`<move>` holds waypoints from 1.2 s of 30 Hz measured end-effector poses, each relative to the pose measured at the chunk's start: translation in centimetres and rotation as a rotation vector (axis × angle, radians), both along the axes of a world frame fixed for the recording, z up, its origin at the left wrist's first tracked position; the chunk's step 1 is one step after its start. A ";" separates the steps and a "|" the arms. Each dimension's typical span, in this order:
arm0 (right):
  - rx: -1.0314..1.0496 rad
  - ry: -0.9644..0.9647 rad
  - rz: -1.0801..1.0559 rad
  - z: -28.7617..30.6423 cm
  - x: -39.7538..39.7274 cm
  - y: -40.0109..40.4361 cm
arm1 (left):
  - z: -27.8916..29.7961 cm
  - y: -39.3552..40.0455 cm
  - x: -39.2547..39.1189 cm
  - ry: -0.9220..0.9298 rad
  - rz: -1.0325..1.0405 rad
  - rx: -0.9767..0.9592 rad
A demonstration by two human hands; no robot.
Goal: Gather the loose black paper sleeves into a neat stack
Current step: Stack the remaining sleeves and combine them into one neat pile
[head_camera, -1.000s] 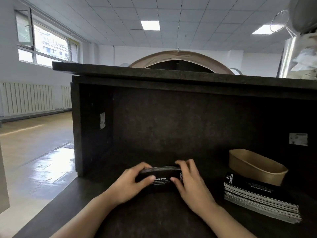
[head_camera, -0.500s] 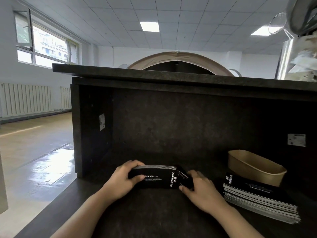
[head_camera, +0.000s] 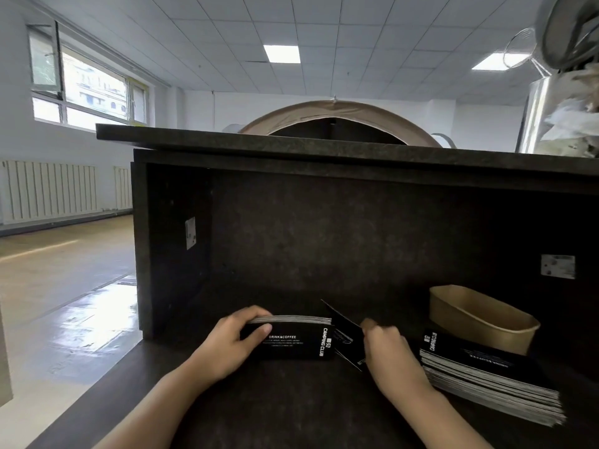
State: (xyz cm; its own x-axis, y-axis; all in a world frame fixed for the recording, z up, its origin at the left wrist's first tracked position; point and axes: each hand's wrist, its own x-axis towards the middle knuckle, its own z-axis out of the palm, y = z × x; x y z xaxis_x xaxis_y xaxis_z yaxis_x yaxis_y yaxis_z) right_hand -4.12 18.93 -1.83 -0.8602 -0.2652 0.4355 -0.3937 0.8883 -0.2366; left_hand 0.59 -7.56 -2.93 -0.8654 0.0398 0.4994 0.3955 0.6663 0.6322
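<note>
A bundle of black paper sleeves (head_camera: 296, 340) with white print stands on edge on the dark counter (head_camera: 291, 406). My left hand (head_camera: 231, 343) grips its left end, thumb across the front. My right hand (head_camera: 387, 356) pinches a single black sleeve (head_camera: 345, 333) that sticks out tilted from the bundle's right end. A second, larger stack of black sleeves (head_camera: 486, 375) lies flat to the right of my right hand.
A brown paper bowl (head_camera: 479, 317) sits behind the flat stack. The counter's back wall and overhanging top shelf (head_camera: 324, 147) close in the space. The counter's left edge drops to the floor. A metal container (head_camera: 557, 115) stands on the shelf at right.
My right hand has left the bundle's right end and drawn one sleeve out to the right, now tilted. My left hand keeps hold of the bundle, which shifted slightly left.
</note>
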 end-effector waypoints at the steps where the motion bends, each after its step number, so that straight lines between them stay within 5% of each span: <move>1: 0.026 0.012 -0.020 0.1 0.0 -0.1 | 0.0 0.0 0.0 -0.001 -0.004 -0.001; 5: -0.046 0.058 -0.047 0.3 0.2 -0.1 | 0.2 0.2 0.2 -0.043 -0.007 0.030; 11: -0.551 0.310 0.239 1.4 0.7 0.3 | 0.9 0.9 1.2 -0.176 -0.044 0.277; 15: -0.428 0.173 0.404 0.5 0.3 -0.3 | 1.1 1.0 1.5 -0.207 -0.073 0.334; 22: -0.107 -0.087 0.253 -1.1 0.0 -3.1 | 0.2 2.0 0.7 -0.048 -0.061 0.030; 36: -0.028 -0.262 0.082 -0.8 -0.9 -0.1 | -0.5 0.0 -0.7 0.005 0.099 -0.078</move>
State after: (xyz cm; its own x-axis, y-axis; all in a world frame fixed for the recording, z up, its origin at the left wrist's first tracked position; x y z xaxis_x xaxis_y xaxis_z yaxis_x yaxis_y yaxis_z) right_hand -5.00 18.80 -2.63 -0.9208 -0.3295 0.2088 -0.3859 0.8476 -0.3642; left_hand -0.12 -7.58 -3.44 -0.8647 -0.0071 0.5022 0.3280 0.7493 0.5753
